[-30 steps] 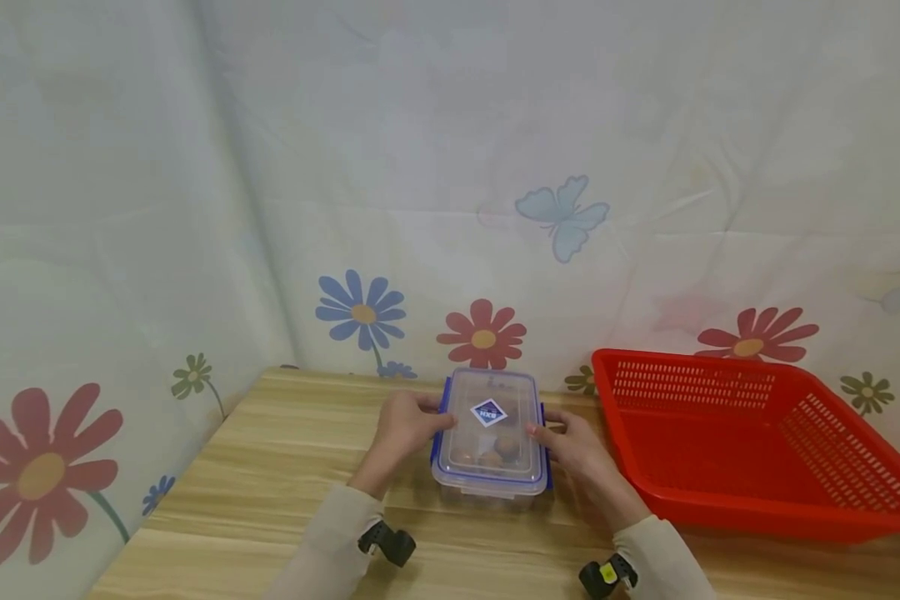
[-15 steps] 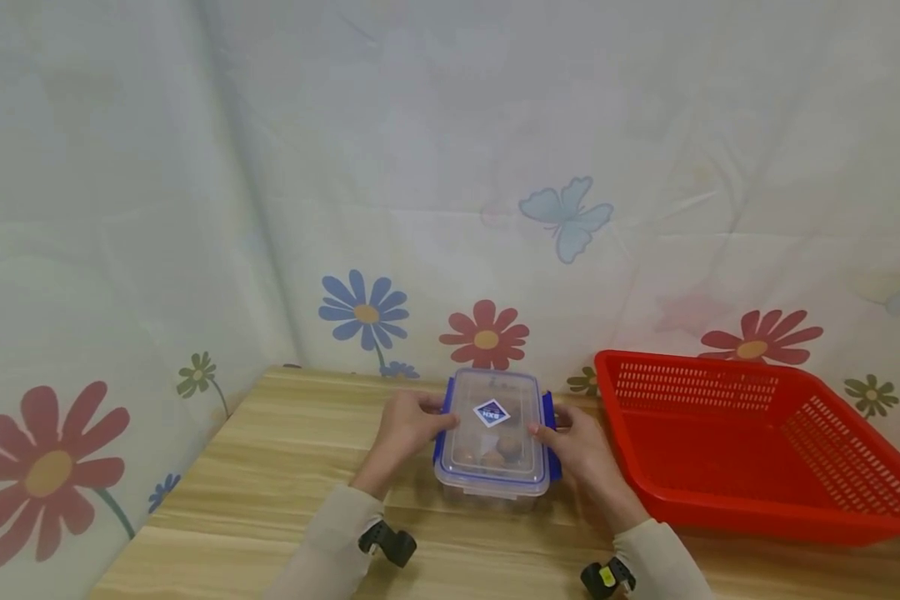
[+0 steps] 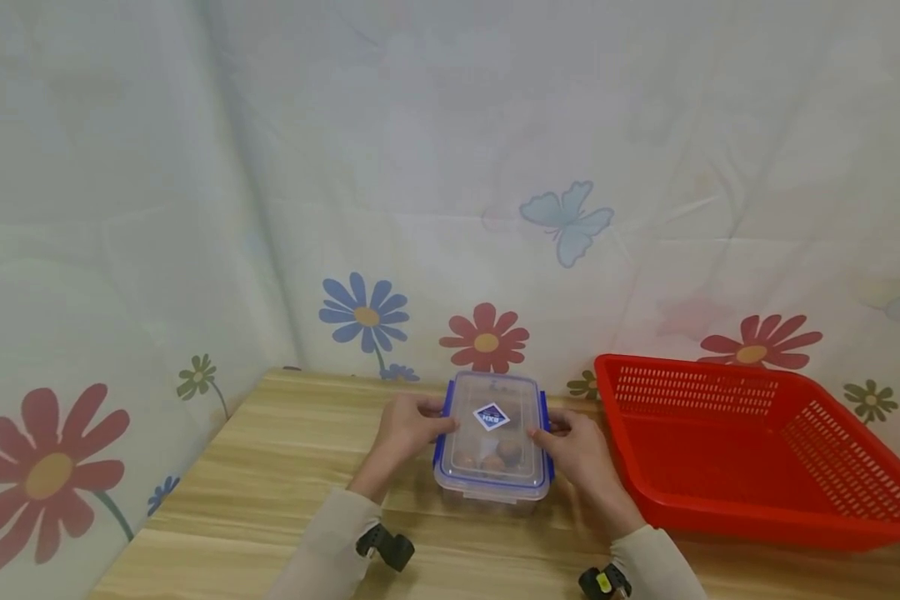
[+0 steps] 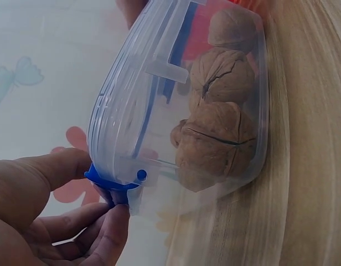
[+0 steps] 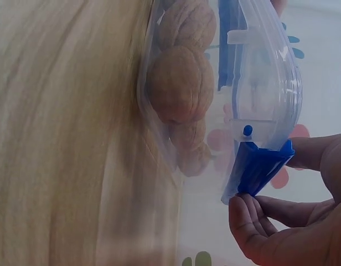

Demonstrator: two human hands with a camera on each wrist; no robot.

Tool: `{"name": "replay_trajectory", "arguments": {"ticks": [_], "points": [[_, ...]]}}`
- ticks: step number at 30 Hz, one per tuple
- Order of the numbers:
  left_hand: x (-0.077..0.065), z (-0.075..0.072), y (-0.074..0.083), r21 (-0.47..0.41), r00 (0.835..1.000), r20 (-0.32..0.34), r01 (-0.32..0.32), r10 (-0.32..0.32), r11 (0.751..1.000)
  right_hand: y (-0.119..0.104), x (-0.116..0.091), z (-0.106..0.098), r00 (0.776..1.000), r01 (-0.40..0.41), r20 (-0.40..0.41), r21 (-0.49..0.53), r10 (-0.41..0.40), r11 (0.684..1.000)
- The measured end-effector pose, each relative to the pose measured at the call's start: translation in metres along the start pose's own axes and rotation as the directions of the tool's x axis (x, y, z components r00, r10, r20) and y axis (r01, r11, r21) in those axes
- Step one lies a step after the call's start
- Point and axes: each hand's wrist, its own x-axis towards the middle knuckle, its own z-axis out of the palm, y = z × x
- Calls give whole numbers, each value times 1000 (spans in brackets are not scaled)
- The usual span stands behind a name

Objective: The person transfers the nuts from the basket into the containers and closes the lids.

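A clear plastic food container (image 3: 510, 429) with a blue-edged lid and a diamond sticker stands on the table. Several walnuts (image 4: 217, 141) lie inside it, seen through the walls. My left hand (image 3: 407, 429) pinches its left side, thumb on the lid's edge and fingertips at the lower edge of a blue latch (image 4: 112, 180). On the opposite side, my right hand (image 3: 579, 446) holds the other blue latch (image 5: 262, 166) between thumb and fingers. That latch is tilted away from the wall in the right wrist view. The hands partly cover both latches in the head view.
A red plastic basket (image 3: 720, 502) with slotted walls stands close to the right forearm. The wooden table (image 3: 270, 467) reaches back to a floral curtain (image 3: 435, 167). Both wrists wear black straps with small devices.
The right latch swung outward half a second ago and now sits closer to the container's side. Both hands keep nearly the same places on the container.
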Motion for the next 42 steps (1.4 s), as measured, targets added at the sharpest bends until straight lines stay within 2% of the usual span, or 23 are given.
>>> {"name": "replay_trajectory", "arguments": {"ticks": [4,13,28,34,38,42], "points": [[0,0,0,22,1000,-8,-21,21,1000,0,1,1,998,52,-23,-20,-53,998],[-2,-3,-5,49,999,-3,-33,33,998,-3,0,5,997,73,-31,-70,-75,995],[0,-4,-7,25,999,2,-34,34,999,-4,2,6,999,50,-12,-81,-51,995],[-2,-7,-8,-31,1000,17,-10,10,999,-3,4,10,997,78,-6,-90,-79,993],[-3,-9,-11,-36,1000,25,-10,11,999,-6,1,11,993,116,-9,-162,-119,980],[-3,-14,-14,33,998,59,-29,27,999,-18,-5,5,987,148,-14,-323,-161,935]]}}
